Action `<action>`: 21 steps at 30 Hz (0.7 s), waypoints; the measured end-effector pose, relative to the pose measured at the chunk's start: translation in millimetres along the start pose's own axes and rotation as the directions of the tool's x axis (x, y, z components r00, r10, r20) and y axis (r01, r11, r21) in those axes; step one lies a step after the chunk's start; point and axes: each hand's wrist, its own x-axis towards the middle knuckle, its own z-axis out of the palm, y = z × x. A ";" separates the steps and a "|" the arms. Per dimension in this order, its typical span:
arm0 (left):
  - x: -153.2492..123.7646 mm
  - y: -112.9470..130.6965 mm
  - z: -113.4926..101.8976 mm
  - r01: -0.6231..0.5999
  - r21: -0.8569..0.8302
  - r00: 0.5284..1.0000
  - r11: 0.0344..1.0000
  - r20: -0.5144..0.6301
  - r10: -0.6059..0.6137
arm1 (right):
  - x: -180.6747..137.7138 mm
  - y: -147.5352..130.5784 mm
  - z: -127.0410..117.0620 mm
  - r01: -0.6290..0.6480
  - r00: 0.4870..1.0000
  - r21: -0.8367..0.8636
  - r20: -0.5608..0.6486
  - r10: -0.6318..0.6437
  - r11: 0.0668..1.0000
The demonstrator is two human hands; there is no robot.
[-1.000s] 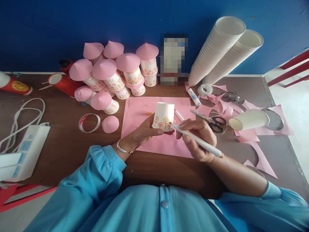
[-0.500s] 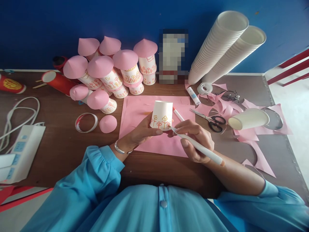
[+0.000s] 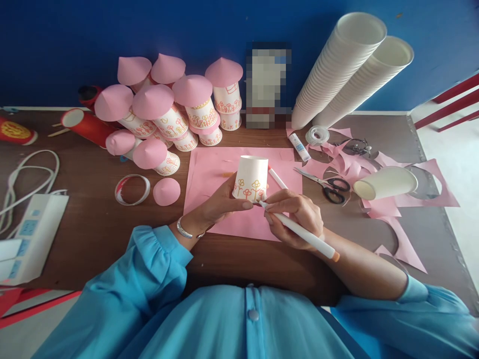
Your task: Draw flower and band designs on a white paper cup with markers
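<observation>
My left hand [image 3: 224,202] grips an upside-down white paper cup [image 3: 251,177] with small orange and red flowers drawn near its rim. It stands over a pink paper sheet [image 3: 213,172]. My right hand [image 3: 294,214] pinches a white marker pen [image 3: 299,230] with an orange end, its tip touching the cup's lower edge. A second marker [image 3: 277,177] lies on the sheet just behind the cup.
Several decorated cups with pink cone lids [image 3: 168,107] pile at the back left; a loose pink cone [image 3: 166,191] and a tape ring [image 3: 132,189] lie nearer. Two long cup stacks [image 3: 348,70], scissors [image 3: 325,181], a glue stick [image 3: 300,147], a fallen cup [image 3: 385,182] and pink scraps are right. Power strip [image 3: 28,239] left.
My right hand has drawn in toward me and lowered, bringing the pen tip down to the cup's bottom edge. The cup in my left hand stays nearly still.
</observation>
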 end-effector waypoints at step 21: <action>-0.4 -1.7 -2.3 0.001 0.006 1.000 1.000 -0.004 -0.001 | 0.7 2.5 6.8 0.018 0.999 0.011 -0.039 -0.017 1.000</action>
